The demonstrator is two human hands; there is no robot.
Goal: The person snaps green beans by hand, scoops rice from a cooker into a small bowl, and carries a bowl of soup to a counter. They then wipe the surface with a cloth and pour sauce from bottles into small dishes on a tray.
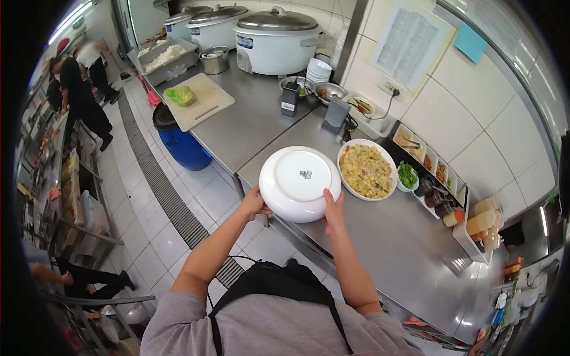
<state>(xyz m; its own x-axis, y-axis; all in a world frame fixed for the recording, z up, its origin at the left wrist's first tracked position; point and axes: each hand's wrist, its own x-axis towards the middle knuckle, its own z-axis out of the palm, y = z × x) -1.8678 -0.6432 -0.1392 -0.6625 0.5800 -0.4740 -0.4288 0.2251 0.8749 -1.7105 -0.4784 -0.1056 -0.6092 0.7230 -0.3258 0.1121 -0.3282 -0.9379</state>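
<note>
Ceramic is judged the stuff of the white plate (300,184): stiff, fairly heavy, slick-glazed, breakable. It is held underside up above the edge of the steel counter (392,237), just beside the dish of fried rice (363,142). Its rim is clamped at opposite sides by the left hand (254,204) and right hand (333,209), where hold is best taken.

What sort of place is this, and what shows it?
Most likely a restaurant or canteen kitchen: large rice cookers stand on a long steel counter, small topping containers line the tiled wall, and the left hand and right hand hold a white plate beside a dish of fried rice.
</note>
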